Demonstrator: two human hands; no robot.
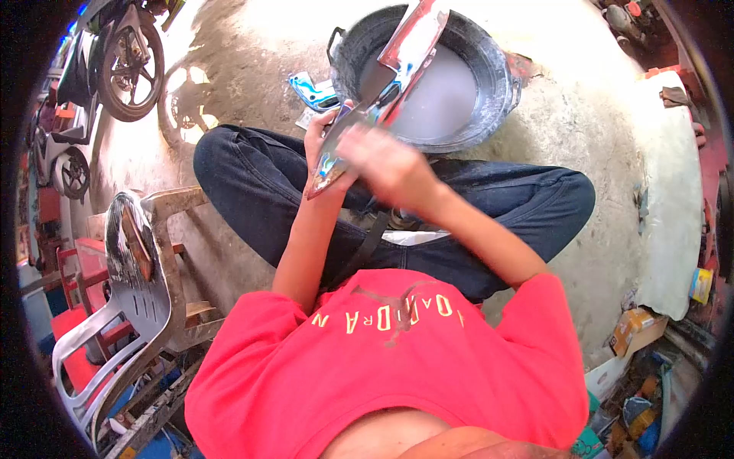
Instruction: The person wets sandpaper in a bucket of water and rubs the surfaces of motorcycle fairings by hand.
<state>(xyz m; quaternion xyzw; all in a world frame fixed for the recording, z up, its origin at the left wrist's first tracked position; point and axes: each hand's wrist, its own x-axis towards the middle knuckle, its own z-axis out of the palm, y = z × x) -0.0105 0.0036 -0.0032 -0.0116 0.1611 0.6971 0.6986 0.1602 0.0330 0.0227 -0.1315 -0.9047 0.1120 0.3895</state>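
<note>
My left hand [315,141] is wrapped round the lower end of a long, glossy motorcycle body panel [413,50], coloured red, white and blue. The panel slants up and away from my lap, and its far end reaches over a black basin [482,65]. Cloudy grey water [447,107] fills the basin's lower part. My right hand [390,164] is at the panel's near part, its fingers smeared by motion. Whether it holds anything small cannot be made out. A blue-and-white piece [315,92] lies on the floor left of the basin.
Motorcycles [126,65] stand at the upper left. A grey plastic chair [141,283] is close on my left. On the right are a long pale surface [673,206], a cardboard box [638,330] and mixed clutter. Concrete floor [566,138] surrounds the basin.
</note>
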